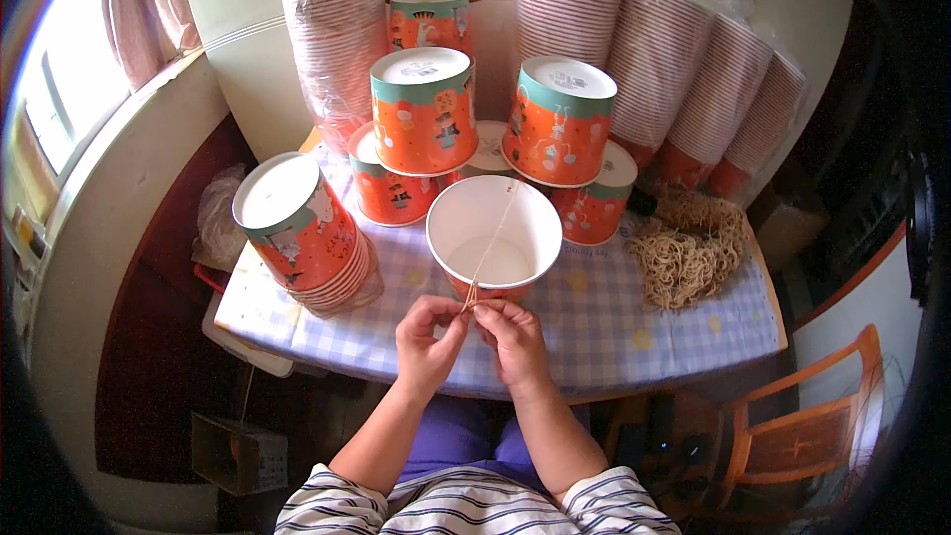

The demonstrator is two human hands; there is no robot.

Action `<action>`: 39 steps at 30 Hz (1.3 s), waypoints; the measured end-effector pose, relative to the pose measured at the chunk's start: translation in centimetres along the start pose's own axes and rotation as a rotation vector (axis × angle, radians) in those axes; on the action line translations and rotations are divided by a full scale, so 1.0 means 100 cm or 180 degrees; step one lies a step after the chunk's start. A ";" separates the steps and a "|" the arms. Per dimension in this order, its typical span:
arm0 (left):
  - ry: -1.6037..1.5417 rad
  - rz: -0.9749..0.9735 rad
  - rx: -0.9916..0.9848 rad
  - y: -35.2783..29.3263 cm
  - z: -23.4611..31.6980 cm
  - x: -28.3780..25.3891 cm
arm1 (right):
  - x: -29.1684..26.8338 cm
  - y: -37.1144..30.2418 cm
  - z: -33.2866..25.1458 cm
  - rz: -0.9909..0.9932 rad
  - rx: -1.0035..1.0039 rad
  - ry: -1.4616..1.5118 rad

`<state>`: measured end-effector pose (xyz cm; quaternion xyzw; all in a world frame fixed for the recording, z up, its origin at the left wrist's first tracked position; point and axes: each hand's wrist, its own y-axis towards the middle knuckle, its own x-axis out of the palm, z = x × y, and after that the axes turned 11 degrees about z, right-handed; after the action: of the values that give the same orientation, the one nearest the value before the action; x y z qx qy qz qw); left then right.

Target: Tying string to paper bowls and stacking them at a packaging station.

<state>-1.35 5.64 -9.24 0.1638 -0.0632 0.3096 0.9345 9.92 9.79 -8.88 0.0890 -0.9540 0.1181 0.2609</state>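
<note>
In front of me a large paper bucket (535, 238) stands upright, its white inside facing up. A thin tan string (496, 231) runs from its far rim across the mouth to the near rim, where it gathers in strands. My left hand (431, 339) pinches these strands between thumb and forefinger. Right beside it, my right hand (512, 337) pinches the same string, fingertips nearly touching the left ones. Whether there is a knot between the fingertips is too small to tell. The bucket's printed outside is mostly hidden behind the hands.
Upside-down orange and green buckets (424, 124) are stacked behind. A nested bucket stack (307, 228) stands at the left. Tall plastic-wrapped stacks (570, 10) line the back. A tan string bundle (688, 253) lies right on the checked tablecloth (594, 337). A wooden chair (807, 426) stands lower right.
</note>
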 end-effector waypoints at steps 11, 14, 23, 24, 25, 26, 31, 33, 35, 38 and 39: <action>0.1054 -0.0077 0.1746 0.003 0.015 0.006 | -0.007 -0.001 -0.001 0.0021 -0.0300 -0.0380; 0.1198 -0.0081 0.1971 0.005 0.015 0.005 | -0.006 -0.002 -0.003 0.0019 -0.0313 -0.0367; 0.1355 0.0032 0.1906 0.004 0.019 0.005 | -0.006 -0.003 -0.004 -0.0059 -0.0333 -0.0474; 0.1356 0.0032 0.1907 0.004 0.018 0.004 | -0.007 -0.003 -0.005 -0.0036 -0.0313 -0.0584; 0.1296 0.0013 0.1710 0.004 0.016 0.003 | -0.007 -0.003 -0.005 -0.0012 -0.0294 -0.0695; 0.1235 -0.0006 0.1513 0.004 0.014 0.001 | -0.006 -0.003 -0.006 -0.0012 -0.0294 -0.0694; 0.1092 -0.0089 0.1065 0.002 0.007 -0.004 | 0.004 -0.006 -0.013 -0.0039 -0.0301 -0.0504; 0.0985 -0.0111 0.0826 0.001 0.000 -0.006 | 0.006 -0.004 -0.012 -0.0108 -0.0209 -0.0473; 0.0550 -0.0081 0.0423 0.000 -0.007 -0.008 | 0.006 -0.002 -0.008 -0.0180 -0.0119 -0.0442; 0.0356 -0.0121 0.0110 -0.001 -0.007 -0.008 | 0.003 0.002 -0.001 -0.0174 -0.0135 -0.0265; 0.0357 -0.0117 0.0110 0.000 -0.006 -0.009 | 0.002 0.002 0.000 -0.0162 -0.0080 -0.0176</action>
<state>-2.02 5.31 -9.96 0.1633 -0.0023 0.3021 0.9392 9.71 9.97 -8.76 0.1132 -0.9596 0.0969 0.2385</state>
